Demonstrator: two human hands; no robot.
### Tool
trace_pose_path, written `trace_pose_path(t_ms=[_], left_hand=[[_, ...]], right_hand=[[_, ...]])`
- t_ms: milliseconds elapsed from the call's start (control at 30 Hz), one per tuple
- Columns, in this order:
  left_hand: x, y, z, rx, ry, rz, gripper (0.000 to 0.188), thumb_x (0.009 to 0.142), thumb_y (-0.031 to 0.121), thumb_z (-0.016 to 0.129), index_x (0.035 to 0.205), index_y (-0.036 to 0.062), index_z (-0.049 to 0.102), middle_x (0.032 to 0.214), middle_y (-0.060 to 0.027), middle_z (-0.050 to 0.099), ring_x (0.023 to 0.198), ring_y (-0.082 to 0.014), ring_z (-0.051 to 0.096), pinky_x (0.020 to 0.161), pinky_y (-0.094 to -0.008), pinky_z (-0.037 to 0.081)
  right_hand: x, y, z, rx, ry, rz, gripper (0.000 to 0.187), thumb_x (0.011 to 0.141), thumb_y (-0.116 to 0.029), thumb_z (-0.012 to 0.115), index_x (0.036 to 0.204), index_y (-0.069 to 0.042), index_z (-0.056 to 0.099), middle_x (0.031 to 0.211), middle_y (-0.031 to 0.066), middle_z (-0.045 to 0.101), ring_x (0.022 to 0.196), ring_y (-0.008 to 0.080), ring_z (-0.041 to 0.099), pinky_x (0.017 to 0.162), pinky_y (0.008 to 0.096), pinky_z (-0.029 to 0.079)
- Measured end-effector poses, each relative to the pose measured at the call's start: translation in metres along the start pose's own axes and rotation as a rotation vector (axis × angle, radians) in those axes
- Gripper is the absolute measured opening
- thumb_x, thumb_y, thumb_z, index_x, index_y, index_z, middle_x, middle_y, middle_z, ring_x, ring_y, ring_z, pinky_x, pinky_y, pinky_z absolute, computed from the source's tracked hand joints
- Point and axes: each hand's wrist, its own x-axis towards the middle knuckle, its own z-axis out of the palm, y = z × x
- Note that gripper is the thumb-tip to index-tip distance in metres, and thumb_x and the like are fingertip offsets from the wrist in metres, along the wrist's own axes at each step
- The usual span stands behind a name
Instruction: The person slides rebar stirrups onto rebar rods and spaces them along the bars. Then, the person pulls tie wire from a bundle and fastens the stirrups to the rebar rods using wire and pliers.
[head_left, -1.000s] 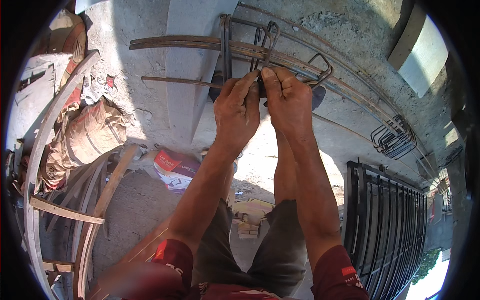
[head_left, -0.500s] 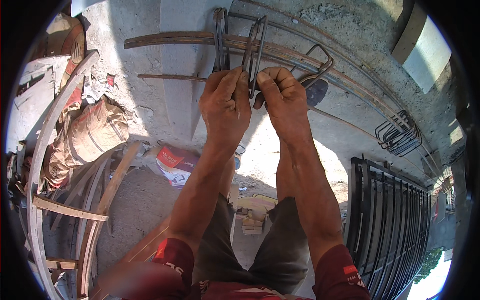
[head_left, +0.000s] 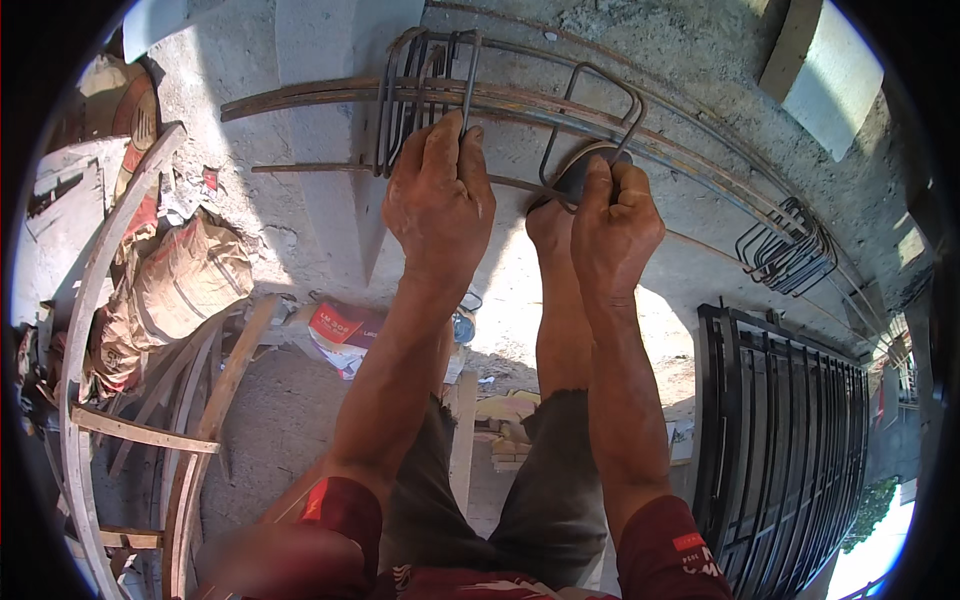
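A bent steel ring (head_left: 470,78) around the rods (head_left: 300,94), toward their left ends, looks stiff, light and hardly fragile, likely best held by a straight side. The left hand (head_left: 440,200) pinches it; the right hand (head_left: 618,230) curls at another ring (head_left: 556,140), its grip unclear.

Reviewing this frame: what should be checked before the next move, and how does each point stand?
1. Left hand on a wire loop: ok, thumb and fingers appear closed on it.
2. Right hand gripping the single loop: cannot tell, fingers hide any contact.
3. Long bars crossing the loops: ok.
4. Left bundle spread apart: not ok, its loops stand bunched.
5. Dark footwear clear of the single loop: cannot tell, they overlap in view.
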Motion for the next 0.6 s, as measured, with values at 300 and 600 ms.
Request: trace_pose_path(t_ms=[300, 600], left_hand=[[-0.035, 0.049, 0.036, -0.577, -0.179, -0.104, 0.019, 0.08, -0.004, 0.062, 0.099, -0.0032, 0.066, 0.088, -0.0165, 0.067, 0.076, -0.0177, 0.066, 0.064, -0.0255, 0.051], [-0.059, 0.088, 0.048, -0.484, -0.175, -0.187, 0.023, 0.076, 0.002, 0.065, 0.099, -0.0014, 0.066, 0.112, -0.0169, 0.057, 0.099, -0.0285, 0.059, 0.082, -0.0335, 0.048]], right_hand=[[0.04, 0.085, -0.107, -0.276, -0.053, -0.098, 0.018, 0.085, -0.014, 0.062, 0.077, 0.001, 0.062, 0.065, 0.0149, 0.063, 0.055, 0.0237, 0.061, 0.052, 0.0336, 0.046], [0.06, 0.105, -0.136, -0.419, 0.095, 0.166, 0.028, 0.088, -0.024, 0.059, 0.091, 0.003, 0.064, 0.066, 0.0126, 0.064, 0.058, 0.0165, 0.064, 0.053, 0.0298, 0.048]])
